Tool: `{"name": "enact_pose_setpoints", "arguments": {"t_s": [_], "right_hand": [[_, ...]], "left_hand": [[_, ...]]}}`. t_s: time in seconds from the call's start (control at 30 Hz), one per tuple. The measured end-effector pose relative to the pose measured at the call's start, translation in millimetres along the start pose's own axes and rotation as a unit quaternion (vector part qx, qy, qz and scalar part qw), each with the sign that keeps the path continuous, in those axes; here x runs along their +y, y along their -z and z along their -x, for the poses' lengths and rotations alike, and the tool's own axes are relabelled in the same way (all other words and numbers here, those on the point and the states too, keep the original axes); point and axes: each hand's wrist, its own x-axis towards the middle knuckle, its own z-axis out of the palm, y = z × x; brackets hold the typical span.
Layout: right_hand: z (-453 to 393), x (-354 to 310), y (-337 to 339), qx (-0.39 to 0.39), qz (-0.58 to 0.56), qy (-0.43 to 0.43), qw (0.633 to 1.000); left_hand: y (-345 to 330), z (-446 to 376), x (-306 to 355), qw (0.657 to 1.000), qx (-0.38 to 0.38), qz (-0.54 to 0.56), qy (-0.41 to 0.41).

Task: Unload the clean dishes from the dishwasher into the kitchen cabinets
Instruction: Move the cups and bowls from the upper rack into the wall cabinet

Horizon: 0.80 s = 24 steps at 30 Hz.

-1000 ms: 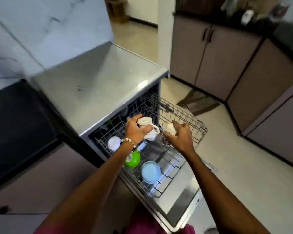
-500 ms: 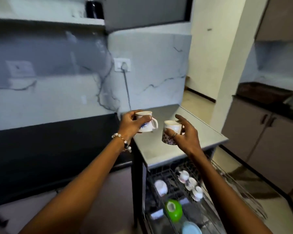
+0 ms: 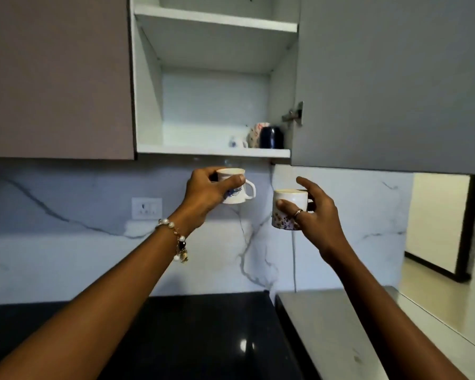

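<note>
My left hand (image 3: 206,192) grips a white cup with a blue print (image 3: 237,192), handle pointing right. My right hand (image 3: 317,212) holds a white cup with a brown floral print (image 3: 288,207) round its body. Both cups are raised just below the open wall cabinet (image 3: 211,152). On the cabinet's lowest shelf, at the right, stand a small white cup (image 3: 237,142), a patterned mug (image 3: 255,134) and a dark blue mug (image 3: 271,137). The dishwasher rack is out of view.
The open cabinet door (image 3: 390,83) hangs to the right, above my right hand. A closed cabinet door (image 3: 55,75) is on the left. Below are a black countertop (image 3: 203,338) and the dishwasher's steel top (image 3: 327,325). A wall socket (image 3: 146,207) sits on the marble backsplash.
Both hands lifted the two cups out of the dishwasher rack and raised them up toward the open wall cabinet. The view has tilted up from the dishwasher to the cabinet.
</note>
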Motion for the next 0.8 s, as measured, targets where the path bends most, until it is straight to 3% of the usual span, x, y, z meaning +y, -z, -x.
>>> {"name": "enact_pose_setpoints", "arguments": {"t_s": [0.17, 0.4, 0.6, 0.8], "right_hand": [[-78.0, -18.0, -41.7, -0.002, -0.049, 0.017, 0.999], [-198.9, -31.7, -76.7, -0.007, -0.035, 0.059, 0.998], [-287.7, -30.8, -107.3, -0.052, -0.021, 0.002, 0.998], [-356.6, -15.3, -151.5, -0.146, 0.146, -0.030, 0.978]], "left_hand": [[27.8, -78.3, 14.8, 0.999, 0.041, -0.013, -0.027], [35.2, -186.7, 17.1, 0.985, 0.147, -0.082, -0.044], [23.9, -258.5, 6.9, 0.973, 0.146, -0.180, -0.015], [15.6, -321.4, -5.4, 0.963, 0.098, -0.241, 0.068]]}}
